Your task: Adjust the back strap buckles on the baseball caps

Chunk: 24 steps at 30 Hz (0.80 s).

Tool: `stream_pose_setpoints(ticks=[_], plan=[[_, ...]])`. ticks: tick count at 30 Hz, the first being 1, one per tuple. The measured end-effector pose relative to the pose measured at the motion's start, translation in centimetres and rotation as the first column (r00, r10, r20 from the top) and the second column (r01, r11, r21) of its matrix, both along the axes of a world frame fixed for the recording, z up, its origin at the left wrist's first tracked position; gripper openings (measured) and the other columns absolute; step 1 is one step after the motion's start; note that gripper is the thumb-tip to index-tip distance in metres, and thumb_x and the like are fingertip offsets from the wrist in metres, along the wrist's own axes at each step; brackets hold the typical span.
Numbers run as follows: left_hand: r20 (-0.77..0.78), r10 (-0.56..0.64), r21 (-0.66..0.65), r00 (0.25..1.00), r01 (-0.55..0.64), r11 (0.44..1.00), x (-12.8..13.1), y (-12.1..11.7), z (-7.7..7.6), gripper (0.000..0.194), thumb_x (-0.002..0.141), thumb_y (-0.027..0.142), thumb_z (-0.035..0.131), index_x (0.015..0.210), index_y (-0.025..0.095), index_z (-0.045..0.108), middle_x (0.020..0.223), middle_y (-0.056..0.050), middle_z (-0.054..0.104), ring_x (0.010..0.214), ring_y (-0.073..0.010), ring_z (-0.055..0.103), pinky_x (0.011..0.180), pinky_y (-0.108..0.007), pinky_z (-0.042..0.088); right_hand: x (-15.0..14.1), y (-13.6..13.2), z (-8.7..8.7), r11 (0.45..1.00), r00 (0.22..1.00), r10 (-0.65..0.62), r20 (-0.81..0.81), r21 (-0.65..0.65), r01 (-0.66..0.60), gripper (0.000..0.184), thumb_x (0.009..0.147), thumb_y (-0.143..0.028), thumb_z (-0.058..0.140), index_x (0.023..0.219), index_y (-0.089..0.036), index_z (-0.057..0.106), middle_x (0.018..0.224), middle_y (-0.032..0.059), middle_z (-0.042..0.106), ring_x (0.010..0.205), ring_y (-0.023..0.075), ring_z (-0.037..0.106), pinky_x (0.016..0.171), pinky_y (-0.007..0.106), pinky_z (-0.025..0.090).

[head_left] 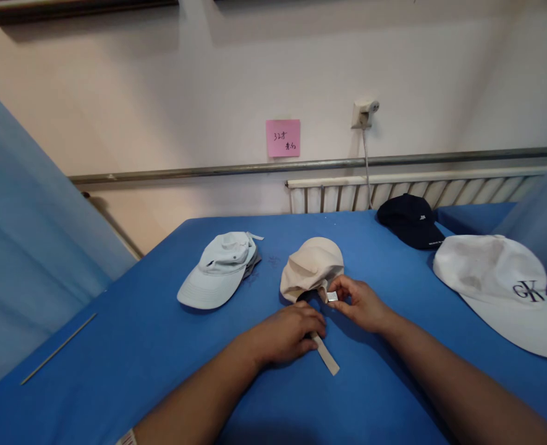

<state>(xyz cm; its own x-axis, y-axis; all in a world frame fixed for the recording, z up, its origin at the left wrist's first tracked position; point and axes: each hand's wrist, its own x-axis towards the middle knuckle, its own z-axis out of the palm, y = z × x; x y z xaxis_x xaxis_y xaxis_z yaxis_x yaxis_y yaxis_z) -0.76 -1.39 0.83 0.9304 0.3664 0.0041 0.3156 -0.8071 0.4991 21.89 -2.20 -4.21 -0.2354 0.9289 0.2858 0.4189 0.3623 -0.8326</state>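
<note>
A blue-covered table (152, 346) is filling the lower part of the frame. At the right edge, a white cap (491, 266) with dark letters is lying with its brim toward the lower right. Left of centre, a pale mint cap (222, 266) is resting partly over something grey, perhaps another cap, though too little of it is showing to be sure. Just right of centre, the beige cap (313, 266) is lying on the blue cover, its brim toward the top of the frame and its back opening toward the bottom. Upper right of it, a black cap (410, 219) is sitting near the white one. The left hand (294, 334) is curling its fingers around the beige strap (325, 354), whose free end is pointing toward the lower right. The right hand (359, 303) is pinching the small metal buckle (332, 296) between thumb and fingers at the beige cap's opening.
</note>
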Motion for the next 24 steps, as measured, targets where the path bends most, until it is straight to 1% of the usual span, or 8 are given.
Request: stream_pose_setpoints(ticks=[2,5,8,11,14,17,21,24], plan=[[-0.021,0.044,-0.017,0.999,-0.045,0.999,0.1,0.0,-0.1,0.010,0.082,0.021,0.064,0.092,0.020,0.066,0.102,-0.006,0.068,0.098,-0.0199,0.060,0.088,-0.030,0.044,-0.1,-0.1,0.1,0.999,0.999,0.034,-0.011,-0.016,-0.034,0.010,0.079,-0.020,0.061,0.088,-0.022,0.058,0.076,-0.0018,0.061,0.065,0.0129,0.054,0.062,0.025,0.044],[-0.008,0.215,-0.053,0.977,-0.215,0.975,0.2,0.1,0.1,0.009,0.086,0.024,0.058,0.091,0.019,0.063,0.088,-0.003,0.067,0.081,-0.0165,0.059,0.072,-0.026,0.043,-0.2,-0.2,0.3,0.998,0.998,0.054,-0.019,-0.015,-0.054,0.011,0.078,-0.016,0.059,0.088,-0.022,0.058,0.075,-0.0019,0.061,0.066,0.0132,0.054,0.063,0.025,0.044],[0.089,0.414,-0.117,0.906,-0.403,0.908,0.2,0.5,0.1,0.012,0.089,0.026,0.053,0.089,0.017,0.061,0.079,-0.001,0.063,0.070,-0.0134,0.054,0.063,-0.023,0.039,-0.2,-0.5,0.6,0.999,0.999,0.034,0.003,0.038,-0.034,0.011,0.078,-0.018,0.061,0.088,-0.022,0.058,0.077,-0.0016,0.062,0.069,0.0137,0.055,0.066,0.026,0.045],[0.184,0.523,-0.209,0.832,-0.487,0.848,0.2,0.9,-0.3,0.020,0.090,0.032,0.052,0.082,0.015,0.061,0.075,0.000,0.060,0.067,-0.0125,0.051,0.061,-0.023,0.037,-0.3,-0.7,0.8,0.997,1.000,0.014,0.026,0.072,-0.016,0.010,0.080,-0.022,0.063,0.089,-0.022,0.059,0.079,-0.0012,0.062,0.071,0.0141,0.055,0.068,0.027,0.045],[0.218,0.548,-0.309,0.808,-0.475,0.824,0.1,1.3,-0.6,0.028,0.090,0.037,0.051,0.080,0.014,0.064,0.074,-0.001,0.058,0.067,-0.0125,0.050,0.061,-0.023,0.037,-0.3,-0.7,0.8,0.997,1.000,0.008,0.017,0.083,-0.010,0.009,0.081,-0.024,0.063,0.089,-0.022,0.060,0.078,-0.0014,0.062,0.071,0.0143,0.056,0.068,0.027,0.044],[0.204,0.535,-0.354,0.820,-0.448,0.821,0.1,1.5,-0.5,0.030,0.088,0.037,0.052,0.075,0.013,0.064,0.069,0.000,0.055,0.063,-0.0114,0.047,0.057,-0.022,0.034,-0.3,-0.6,0.6,0.997,1.000,0.006,-0.023,0.080,-0.004,0.010,0.080,-0.024,0.064,0.088,-0.021,0.060,0.080,-0.0009,0.063,0.072,0.0143,0.057,0.068,0.027,0.045],[0.171,0.551,-0.350,0.817,-0.472,0.809,0.1,1.5,-0.2,0.032,0.088,0.038,0.051,0.071,0.013,0.063,0.064,0.002,0.051,0.060,-0.0106,0.044,0.055,-0.022,0.032,-0.3,-0.5,0.4,0.999,0.998,0.007,-0.070,0.052,-0.003,0.011,0.079,-0.024,0.065,0.088,-0.021,0.059,0.081,-0.0003,0.063,0.072,0.0142,0.057,0.068,0.027,0.047],[0.158,0.564,-0.308,0.811,-0.502,0.808,0.1,1.4,-0.2,0.032,0.088,0.038,0.050,0.071,0.014,0.063,0.065,0.001,0.053,0.062,-0.0111,0.046,0.056,-0.022,0.033,-0.4,-0.5,0.2,0.999,0.997,0.019,-0.070,0.037,-0.016,0.011,0.080,-0.025,0.065,0.089,-0.021,0.059,0.084,0.0007,0.065,0.075,0.0152,0.059,0.070,0.028,0.048]])
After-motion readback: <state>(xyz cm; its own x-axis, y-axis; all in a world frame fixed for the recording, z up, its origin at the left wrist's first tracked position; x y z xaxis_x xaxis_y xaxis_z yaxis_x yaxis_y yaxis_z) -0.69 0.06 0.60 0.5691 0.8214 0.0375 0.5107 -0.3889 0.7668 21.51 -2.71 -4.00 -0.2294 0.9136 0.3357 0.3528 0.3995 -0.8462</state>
